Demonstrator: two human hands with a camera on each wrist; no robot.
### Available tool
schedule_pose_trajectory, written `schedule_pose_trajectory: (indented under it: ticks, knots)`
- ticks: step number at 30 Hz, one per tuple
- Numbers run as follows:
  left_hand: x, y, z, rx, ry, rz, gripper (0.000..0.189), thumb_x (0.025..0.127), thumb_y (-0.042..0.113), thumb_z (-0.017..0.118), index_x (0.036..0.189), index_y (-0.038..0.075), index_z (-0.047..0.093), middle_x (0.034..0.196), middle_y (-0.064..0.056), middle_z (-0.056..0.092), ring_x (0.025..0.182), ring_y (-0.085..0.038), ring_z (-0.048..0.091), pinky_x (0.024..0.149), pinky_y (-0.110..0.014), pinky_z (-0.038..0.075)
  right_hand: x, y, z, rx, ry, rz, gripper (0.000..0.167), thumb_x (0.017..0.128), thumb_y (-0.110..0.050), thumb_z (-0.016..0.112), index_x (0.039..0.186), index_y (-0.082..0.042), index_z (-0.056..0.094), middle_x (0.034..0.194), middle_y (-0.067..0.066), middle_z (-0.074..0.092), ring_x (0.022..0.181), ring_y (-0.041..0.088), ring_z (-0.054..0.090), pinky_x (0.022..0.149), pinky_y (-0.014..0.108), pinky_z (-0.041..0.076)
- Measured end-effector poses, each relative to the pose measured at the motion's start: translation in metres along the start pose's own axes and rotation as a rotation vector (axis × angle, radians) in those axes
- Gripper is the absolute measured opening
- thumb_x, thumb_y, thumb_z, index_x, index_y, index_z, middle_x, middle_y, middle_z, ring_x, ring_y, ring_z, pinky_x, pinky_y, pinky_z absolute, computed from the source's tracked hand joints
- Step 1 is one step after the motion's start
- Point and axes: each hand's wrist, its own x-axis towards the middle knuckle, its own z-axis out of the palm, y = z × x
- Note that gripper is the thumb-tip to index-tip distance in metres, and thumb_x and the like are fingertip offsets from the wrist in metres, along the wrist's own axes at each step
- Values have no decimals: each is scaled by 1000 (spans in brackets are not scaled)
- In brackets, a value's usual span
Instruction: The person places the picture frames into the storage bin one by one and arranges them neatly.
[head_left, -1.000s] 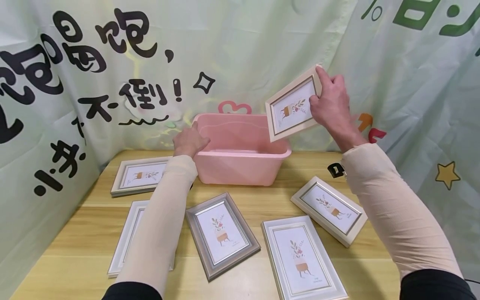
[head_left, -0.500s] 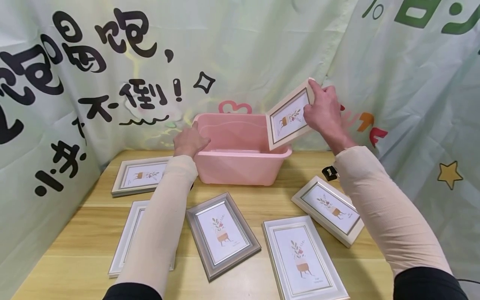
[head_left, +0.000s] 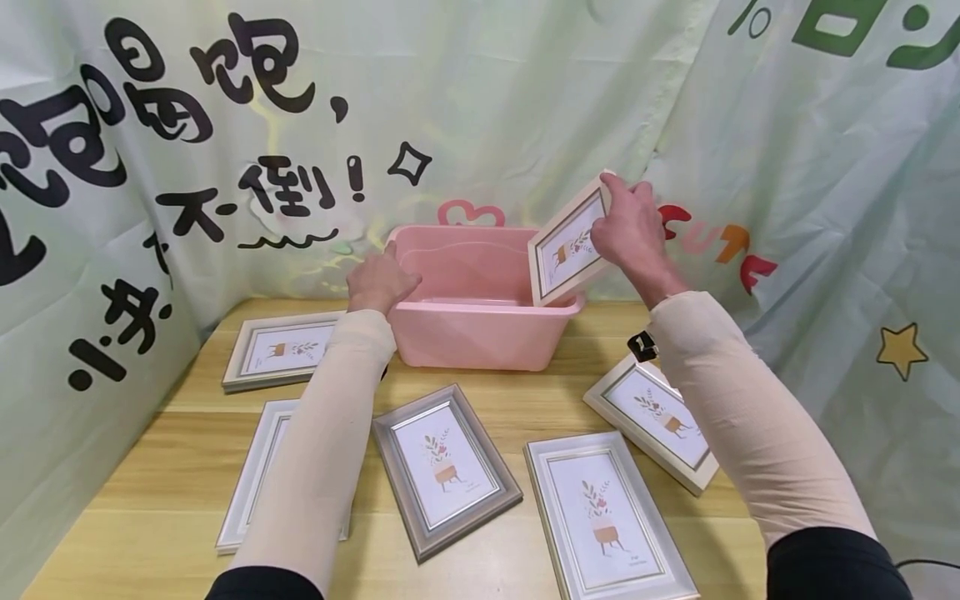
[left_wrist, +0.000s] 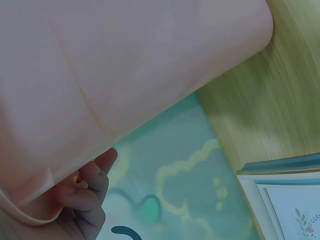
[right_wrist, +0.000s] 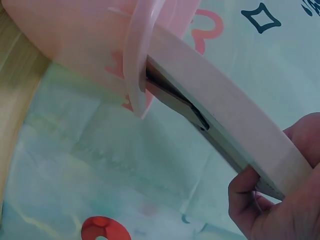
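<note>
At the back of the table stands a pink plastic basin (head_left: 480, 337). My left hand (head_left: 381, 282) grips its left rim; in the left wrist view the fingers (left_wrist: 85, 197) curl under the lip. A cream picture frame (head_left: 570, 250) is held by its upper right edge in my right hand (head_left: 633, 229). The frame is tilted, its lower end just inside the basin's right end. From the right wrist view, the frame's side (right_wrist: 225, 95) passes over the basin rim (right_wrist: 137, 65), and its back stand shows below.
On the wooden table (head_left: 135, 500) lie a beige frame (head_left: 281, 354), a white frame (head_left: 255, 479) partly under my left arm, a grey frame (head_left: 446, 475), a larger white frame (head_left: 607, 517) and a cream frame (head_left: 652, 421). A printed curtain (head_left: 487, 108) hangs behind.
My right hand has moved down and left with the picture frame, bringing its lower end from above the basin's right end to inside the rim. The left hand has stayed on the basin.
</note>
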Motion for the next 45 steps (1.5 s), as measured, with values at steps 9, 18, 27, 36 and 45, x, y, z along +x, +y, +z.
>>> schedule_pose_trajectory:
  ticks: [9, 18, 27, 36, 45]
  knots:
    - [0, 0, -2, -5, 1, -4, 85, 84, 50, 52, 155, 14, 21, 107, -22, 64, 90, -36, 62, 80, -51, 50, 4, -2, 15, 19, -21, 23, 79, 88, -9, 54, 156, -31, 18, 143, 20, 32, 113, 34, 44, 93, 46, 47]
    - [0, 0, -2, -13, 13, -4, 86, 84, 51, 53, 155, 14, 22, 103, -22, 64, 85, -37, 61, 79, -51, 50, 7, -3, 30, -2, -28, -14, 80, 86, -11, 58, 156, -23, 21, 141, 23, 32, 114, 36, 45, 96, 48, 48]
    - [2, -1, -2, -32, 2, -5, 85, 85, 50, 52, 155, 14, 21, 114, -23, 62, 93, -36, 61, 84, -53, 49, 7, -3, 44, 7, -8, -32, 78, 84, -8, 59, 154, -16, 25, 137, 25, 33, 117, 38, 44, 99, 49, 46]
    - [0, 0, -2, -20, 15, -9, 84, 85, 51, 52, 155, 14, 23, 108, -24, 63, 90, -39, 61, 81, -53, 50, 7, -3, 54, 20, -13, -17, 75, 84, -7, 60, 152, -16, 29, 133, 25, 36, 114, 38, 44, 98, 50, 45]
    - [1, -1, -1, -35, -6, -17, 85, 85, 51, 53, 155, 15, 21, 110, -24, 63, 94, -40, 62, 85, -54, 49, 8, -1, 66, -20, -56, 20, 75, 87, -13, 57, 154, -20, 26, 140, 24, 34, 118, 38, 44, 96, 53, 45]
